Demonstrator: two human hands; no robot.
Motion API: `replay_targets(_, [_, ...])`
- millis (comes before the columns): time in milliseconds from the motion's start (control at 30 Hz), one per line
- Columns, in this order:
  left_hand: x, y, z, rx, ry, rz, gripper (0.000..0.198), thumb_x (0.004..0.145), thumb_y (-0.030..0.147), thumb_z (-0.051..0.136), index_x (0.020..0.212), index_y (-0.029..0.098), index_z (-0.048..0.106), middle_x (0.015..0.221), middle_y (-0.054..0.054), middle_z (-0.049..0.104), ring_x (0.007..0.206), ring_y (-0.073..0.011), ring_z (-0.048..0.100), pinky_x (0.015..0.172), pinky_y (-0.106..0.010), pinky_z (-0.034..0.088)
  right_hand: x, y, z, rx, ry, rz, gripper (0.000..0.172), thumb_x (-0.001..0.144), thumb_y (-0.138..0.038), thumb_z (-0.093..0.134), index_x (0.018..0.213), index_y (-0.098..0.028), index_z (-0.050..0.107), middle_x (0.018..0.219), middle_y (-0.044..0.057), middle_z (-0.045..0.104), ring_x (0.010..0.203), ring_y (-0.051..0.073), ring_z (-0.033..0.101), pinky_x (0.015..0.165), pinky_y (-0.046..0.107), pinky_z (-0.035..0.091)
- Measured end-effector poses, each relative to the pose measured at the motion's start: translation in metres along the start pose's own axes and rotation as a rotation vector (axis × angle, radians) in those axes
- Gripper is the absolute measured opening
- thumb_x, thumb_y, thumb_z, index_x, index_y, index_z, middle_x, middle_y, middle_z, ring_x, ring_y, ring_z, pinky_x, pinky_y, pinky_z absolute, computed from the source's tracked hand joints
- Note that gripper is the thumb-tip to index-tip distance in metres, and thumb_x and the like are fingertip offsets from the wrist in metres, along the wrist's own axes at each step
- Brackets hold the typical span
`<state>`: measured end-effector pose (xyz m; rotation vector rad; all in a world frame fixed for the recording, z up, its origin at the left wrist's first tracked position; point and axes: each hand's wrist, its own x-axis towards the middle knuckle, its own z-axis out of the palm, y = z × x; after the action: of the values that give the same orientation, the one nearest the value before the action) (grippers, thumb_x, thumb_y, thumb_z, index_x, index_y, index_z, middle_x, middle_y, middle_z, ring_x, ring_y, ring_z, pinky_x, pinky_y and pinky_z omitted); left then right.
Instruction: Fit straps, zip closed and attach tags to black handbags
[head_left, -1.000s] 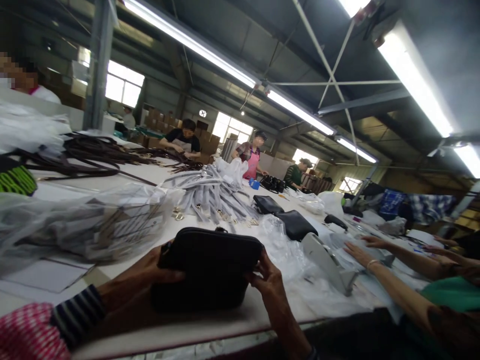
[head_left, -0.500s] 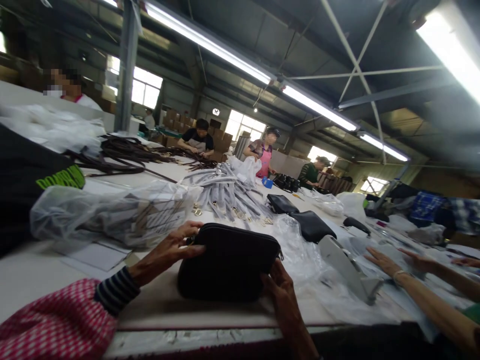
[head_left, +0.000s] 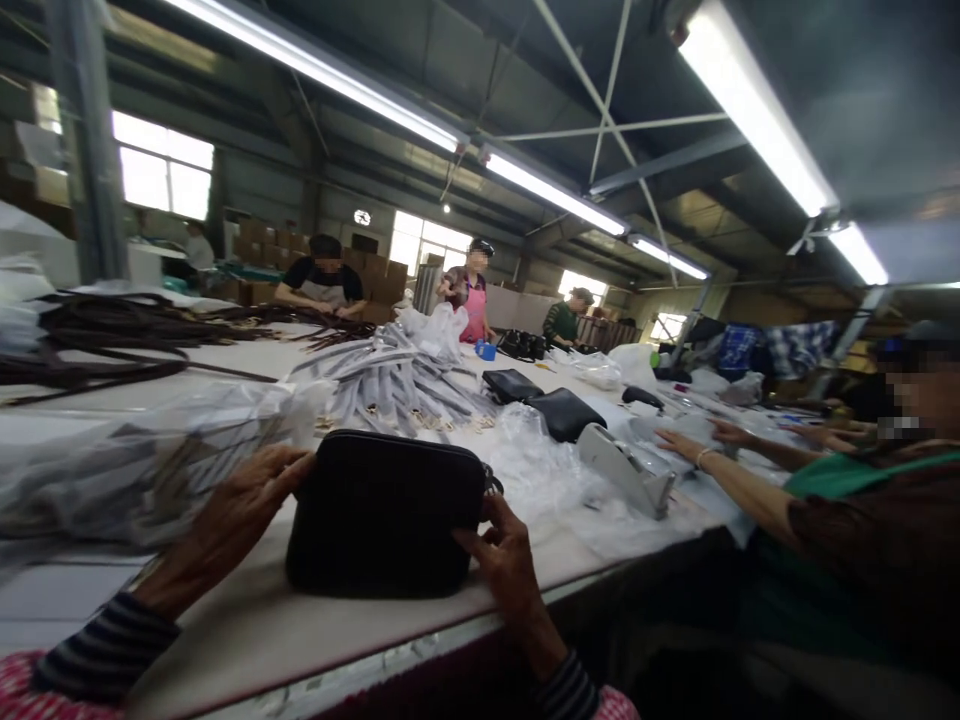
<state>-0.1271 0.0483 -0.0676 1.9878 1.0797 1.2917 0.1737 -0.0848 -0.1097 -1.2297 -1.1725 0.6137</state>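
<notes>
A black zippered bag (head_left: pixel 386 515) stands upright near the table's front edge, its flat side facing me. My left hand (head_left: pixel 244 500) grips the bag's upper left side, the fingertips partly hidden at its edge. At the lower right side, my right hand (head_left: pixel 502 560) holds the bag between thumb and fingers. A metal zip end or ring (head_left: pixel 491 480) shows just above my right fingers. Behind the bag lies a heap of grey wrapped straps (head_left: pixel 397 375) with gold-coloured buckles.
Clear plastic bags (head_left: pixel 532 465) and a grey tape dispenser (head_left: pixel 626 470) lie to the right, beside two black pouches (head_left: pixel 566 412). Dark brown straps (head_left: pixel 112 330) spread at the left. A co-worker's arms (head_left: pixel 739 485) reach over the table at the right.
My view has turned to the right, bringing the co-worker's body in. The bag is still between both hands and now faces me more squarely. My right hand's fingers have shifted up its side.
</notes>
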Motion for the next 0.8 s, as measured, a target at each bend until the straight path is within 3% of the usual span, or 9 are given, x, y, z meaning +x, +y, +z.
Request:
replay_targets(100, [0.004,-0.002,0.002,0.025,-0.035,-0.127,0.046,0.090,0.066,0.054,0.106,0.027,0.071,0.090,-0.004,0.068,0.070,-0.0207,0.060,0.063,-0.026,0.049,-0.025,-0.002,0.020,-0.093,0.031,-0.052,0.041,0.076,-0.042,0.081,0.108,-0.023,0.065,0.093,0.002,0.066,0.071,0.016,0.055,0.060,0.027,0.046])
replay_targets(167, [0.011,0.001,0.005,-0.043,-0.041,-0.229,0.050,0.088,0.067,0.056,0.117,0.027,0.067,0.098,-0.004,0.069,0.069,-0.0195,0.060,0.065,-0.027,0.052,-0.043,-0.002,0.039,-0.120,-0.024,-0.103,0.047,0.072,-0.044,0.085,0.108,-0.024,0.064,0.091,0.002,0.065,0.073,0.017,0.056,0.059,0.027,0.046])
replay_targets(300, [0.027,0.005,0.015,-0.430,-0.057,-0.362,0.054,0.086,0.064,0.063,0.120,0.022,0.067,0.127,-0.010,0.066,0.105,-0.0254,0.066,0.078,-0.026,0.056,-0.068,-0.010,0.066,-0.094,-0.292,-0.240,0.054,0.069,-0.041,0.087,0.115,-0.027,0.063,0.098,0.003,0.063,0.074,0.018,0.058,0.059,0.028,0.047])
replay_targets(400, [0.030,0.000,0.028,-0.653,-0.174,-0.410,0.055,0.089,0.063,0.061,0.125,0.022,0.067,0.131,-0.012,0.067,0.113,-0.0276,0.065,0.084,-0.028,0.057,-0.065,-0.030,0.057,-0.025,-0.462,-0.253,0.046,0.076,-0.037,0.083,0.118,-0.029,0.066,0.098,0.002,0.063,0.075,0.018,0.060,0.055,0.026,0.046])
replay_targets(467, [0.025,-0.005,0.038,-0.718,-0.220,-0.446,0.056,0.089,0.062,0.063,0.128,0.021,0.067,0.128,-0.013,0.069,0.112,-0.0278,0.067,0.087,-0.030,0.057,-0.048,-0.050,0.042,-0.036,-0.452,-0.275,0.027,0.086,-0.033,0.075,0.111,-0.027,0.070,0.100,0.003,0.065,0.084,0.018,0.063,0.058,0.025,0.048])
replay_targets(567, [0.017,-0.011,0.048,-0.733,-0.214,-0.462,0.054,0.085,0.058,0.071,0.123,0.020,0.071,0.119,-0.013,0.073,0.101,-0.0269,0.070,0.083,-0.030,0.058,-0.002,-0.070,0.026,-0.198,-0.253,-0.340,0.012,0.095,-0.026,0.062,0.103,-0.025,0.071,0.101,0.004,0.065,0.091,0.018,0.063,0.068,0.026,0.049])
replay_targets(667, [0.014,-0.015,0.052,-0.787,-0.215,-0.496,0.061,0.083,0.062,0.071,0.124,0.018,0.070,0.115,-0.014,0.074,0.096,-0.0284,0.071,0.082,-0.033,0.059,0.056,-0.060,0.041,-0.300,-0.278,-0.306,0.032,0.089,-0.021,0.064,0.120,-0.026,0.066,0.121,0.005,0.062,0.106,0.021,0.061,0.072,0.027,0.049])
replay_targets(733, [0.015,-0.019,0.055,-0.836,-0.221,-0.536,0.068,0.082,0.068,0.067,0.125,0.016,0.069,0.116,-0.015,0.074,0.100,-0.0306,0.071,0.087,-0.037,0.058,0.088,-0.042,0.065,-0.307,-0.383,-0.287,0.057,0.079,-0.015,0.069,0.134,-0.027,0.058,0.135,0.007,0.057,0.116,0.023,0.057,0.077,0.030,0.050])
replay_targets(800, [0.018,-0.026,0.059,-0.860,-0.250,-0.543,0.074,0.081,0.076,0.062,0.121,0.014,0.069,0.113,-0.016,0.074,0.101,-0.0323,0.071,0.092,-0.040,0.057,0.110,-0.023,0.092,-0.290,-0.514,-0.222,0.074,0.073,-0.013,0.071,0.143,-0.026,0.051,0.136,0.008,0.057,0.116,0.024,0.057,0.087,0.034,0.051])
